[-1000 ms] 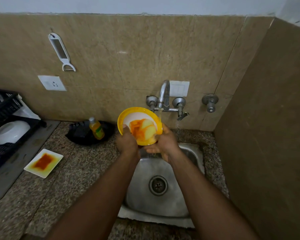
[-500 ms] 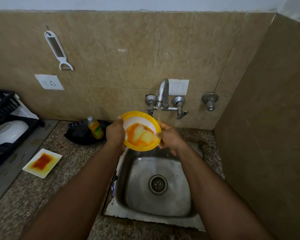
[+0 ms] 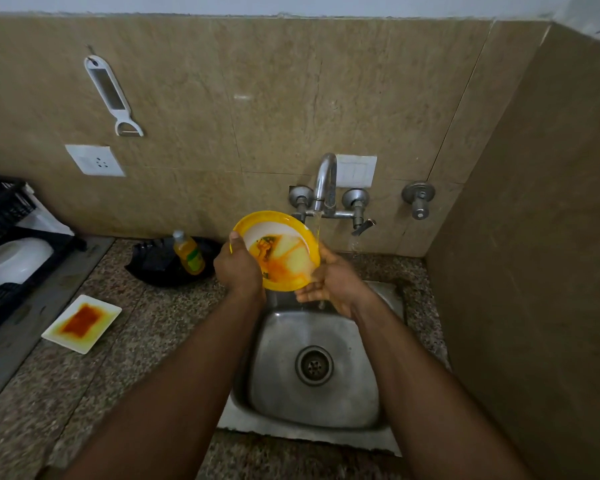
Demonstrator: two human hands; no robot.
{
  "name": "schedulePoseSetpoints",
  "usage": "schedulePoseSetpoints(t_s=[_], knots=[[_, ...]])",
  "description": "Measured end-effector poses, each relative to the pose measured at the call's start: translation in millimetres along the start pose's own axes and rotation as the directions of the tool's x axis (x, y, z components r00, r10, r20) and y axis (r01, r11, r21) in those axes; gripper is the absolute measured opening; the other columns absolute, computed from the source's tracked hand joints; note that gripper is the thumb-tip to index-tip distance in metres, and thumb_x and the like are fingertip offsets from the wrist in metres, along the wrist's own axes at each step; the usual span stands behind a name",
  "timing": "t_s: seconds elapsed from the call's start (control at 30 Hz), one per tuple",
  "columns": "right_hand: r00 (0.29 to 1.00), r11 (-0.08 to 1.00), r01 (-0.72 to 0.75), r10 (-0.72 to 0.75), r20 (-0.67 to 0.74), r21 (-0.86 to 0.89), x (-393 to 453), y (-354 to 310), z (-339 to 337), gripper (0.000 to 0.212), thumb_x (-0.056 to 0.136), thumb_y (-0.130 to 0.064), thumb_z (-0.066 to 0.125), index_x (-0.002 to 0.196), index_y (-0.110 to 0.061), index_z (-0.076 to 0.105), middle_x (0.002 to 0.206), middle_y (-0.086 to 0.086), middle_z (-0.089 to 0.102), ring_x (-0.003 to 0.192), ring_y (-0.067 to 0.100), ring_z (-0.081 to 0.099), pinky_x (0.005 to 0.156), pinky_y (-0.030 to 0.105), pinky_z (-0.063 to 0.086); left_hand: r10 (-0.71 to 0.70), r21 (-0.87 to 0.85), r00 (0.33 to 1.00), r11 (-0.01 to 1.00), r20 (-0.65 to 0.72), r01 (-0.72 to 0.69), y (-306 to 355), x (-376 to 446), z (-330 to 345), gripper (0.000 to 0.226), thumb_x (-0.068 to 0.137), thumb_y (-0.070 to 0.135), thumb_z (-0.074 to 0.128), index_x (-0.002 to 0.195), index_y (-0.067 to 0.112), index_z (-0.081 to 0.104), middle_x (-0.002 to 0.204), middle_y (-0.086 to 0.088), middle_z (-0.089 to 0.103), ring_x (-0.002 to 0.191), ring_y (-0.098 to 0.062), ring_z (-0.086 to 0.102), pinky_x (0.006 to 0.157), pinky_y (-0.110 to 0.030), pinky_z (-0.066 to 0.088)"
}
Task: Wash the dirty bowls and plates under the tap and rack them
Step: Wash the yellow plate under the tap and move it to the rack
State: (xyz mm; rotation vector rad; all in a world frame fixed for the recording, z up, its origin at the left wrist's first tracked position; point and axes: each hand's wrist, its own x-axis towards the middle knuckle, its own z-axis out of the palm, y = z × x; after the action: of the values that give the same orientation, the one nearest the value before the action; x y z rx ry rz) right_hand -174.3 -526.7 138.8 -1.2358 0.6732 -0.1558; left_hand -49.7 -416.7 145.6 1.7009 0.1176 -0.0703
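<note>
Both hands hold a yellow-rimmed bowl [image 3: 278,249] tilted toward the camera above the back edge of the steel sink [image 3: 354,386]. The left hand [image 3: 238,268] grips the bowl's left rim, its thumb hooked over the edge. The right hand [image 3: 329,282] cups the bowl's lower right side from beneath, fingers curled under it. The white inside of the bowl is smeared with orange sauce. Water runs from the tap [image 3: 324,183] in a thin stream that meets the bowl's right rim just by the right hand. On the speckled counter [image 3: 146,344] to the left lies a square white plate [image 3: 81,323] stained red-orange, well apart from the sink. Further left, a black rack [image 3: 0,216] holds a white bowl [image 3: 16,261] turned upside down. Behind, near the wall, a yellow soap bottle [image 3: 189,252] rests on a black dish [image 3: 153,268]. A white peeler [image 3: 113,98] hangs on the wall above a socket [image 3: 95,160].
</note>
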Motion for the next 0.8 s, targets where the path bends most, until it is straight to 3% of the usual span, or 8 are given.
schedulePoseSetpoints(t_s=[0.1, 0.2, 0.27, 0.4, 0.53, 0.63, 0.7, 0.8], knots=[[0.990, 0.999, 0.033, -0.033, -0.135, -0.004, 0, 1, 3, 0.048, 0.099, 0.001, 0.041, 0.140, -0.021, 0.055, 0.083, 0.025, 0.073, 0.054, 0.033, 0.068, 0.051, 0.041, 0.061, -0.010, -0.022, 1.000, 1.000, -0.022, 0.009, -1, -9, 3, 0.049, 0.108, 0.043, 0.043, 0.125, 0.007, 0.070, 0.120, -0.015, 0.071, 0.112, -0.035, 0.064, 0.097, -0.044, 0.052], [0.942, 0.997, 0.078, -0.082, -0.325, -0.023, 8, 1, 8, 0.037, 0.106, -0.017, 0.043, 0.139, -0.023, 0.058, 0.073, 0.024, 0.072, 0.042, 0.030, 0.061, 0.040, 0.034, 0.054, -0.061, -0.078, 0.995, 0.995, -0.085, 0.054, 5, -23, 8, 0.047, 0.107, 0.044, 0.045, 0.126, 0.010, 0.071, 0.119, -0.011, 0.071, 0.109, -0.032, 0.063, 0.099, -0.045, 0.052], [0.953, 0.997, 0.078, -0.079, -0.293, -0.017, 6, -2, 8, 0.040, 0.106, -0.016, 0.044, 0.143, -0.028, 0.055, 0.080, 0.023, 0.073, 0.046, 0.030, 0.062, 0.044, 0.037, 0.056, -0.049, -0.107, 0.990, 0.994, -0.135, 0.034, 5, -26, 10, 0.046, 0.107, 0.043, 0.045, 0.124, 0.009, 0.072, 0.120, -0.016, 0.072, 0.111, -0.034, 0.065, 0.100, -0.047, 0.052], [0.997, 0.998, 0.014, -0.009, -0.083, 0.058, -9, -1, 14, 0.072, 0.094, 0.010, 0.038, 0.147, -0.039, 0.040, 0.115, 0.018, 0.070, 0.066, 0.035, 0.073, 0.062, 0.048, 0.064, -0.041, -0.177, 0.983, 0.984, -0.178, 0.009, 4, -27, 9, 0.048, 0.108, 0.041, 0.044, 0.129, 0.007, 0.069, 0.123, -0.016, 0.072, 0.115, -0.033, 0.066, 0.101, -0.048, 0.053], [0.964, 0.995, 0.083, -0.065, -0.257, 0.057, -8, 2, 17, 0.041, 0.101, -0.004, 0.042, 0.133, -0.023, 0.059, 0.086, 0.022, 0.075, 0.048, 0.033, 0.066, 0.043, 0.036, 0.056, -0.091, -0.220, 0.987, 0.974, -0.129, 0.060, 1, -39, 10, 0.046, 0.109, 0.038, 0.045, 0.131, 0.004, 0.068, 0.126, -0.017, 0.070, 0.116, -0.033, 0.065, 0.099, -0.040, 0.052], [0.929, 0.996, 0.090, -0.094, -0.358, -0.027, 4, -2, 7, 0.031, 0.103, -0.022, 0.048, 0.126, -0.034, 0.065, 0.064, 0.019, 0.070, 0.036, 0.025, 0.053, 0.036, 0.027, 0.043, -0.151, -0.173, 0.988, 0.974, -0.028, 0.144, 0, -37, 6, 0.046, 0.107, 0.038, 0.049, 0.124, -0.001, 0.067, 0.116, -0.013, 0.069, 0.105, -0.030, 0.064, 0.079, -0.028, 0.045], [0.937, 0.992, 0.060, -0.093, -0.338, -0.107, 12, -5, -6, 0.034, 0.104, -0.030, 0.051, 0.137, -0.034, 0.061, 0.056, 0.015, 0.065, 0.034, 0.022, 0.049, 0.035, 0.023, 0.039, -0.299, -0.282, 0.930, 0.892, 0.215, 0.352, 1, -28, -1, 0.051, 0.099, 0.053, 0.055, 0.124, 0.010, 0.069, 0.119, -0.011, 0.073, 0.107, -0.033, 0.069, 0.075, -0.037, 0.056], [0.957, 0.969, 0.051, -0.116, -0.264, -0.240, 19, -12, -21, 0.038, 0.106, -0.033, 0.050, 0.143, -0.034, 0.057, 0.047, 0.009, 0.058, 0.031, 0.018, 0.044, 0.034, 0.021, 0.036, -0.392, -0.183, 0.771, 0.823, 0.501, 0.537, 8, -13, -14, 0.059, 0.092, 0.067, 0.051, 0.122, 0.021, 0.072, 0.118, -0.014, 0.076, 0.110, -0.039, 0.070, 0.095, -0.061, 0.055]])
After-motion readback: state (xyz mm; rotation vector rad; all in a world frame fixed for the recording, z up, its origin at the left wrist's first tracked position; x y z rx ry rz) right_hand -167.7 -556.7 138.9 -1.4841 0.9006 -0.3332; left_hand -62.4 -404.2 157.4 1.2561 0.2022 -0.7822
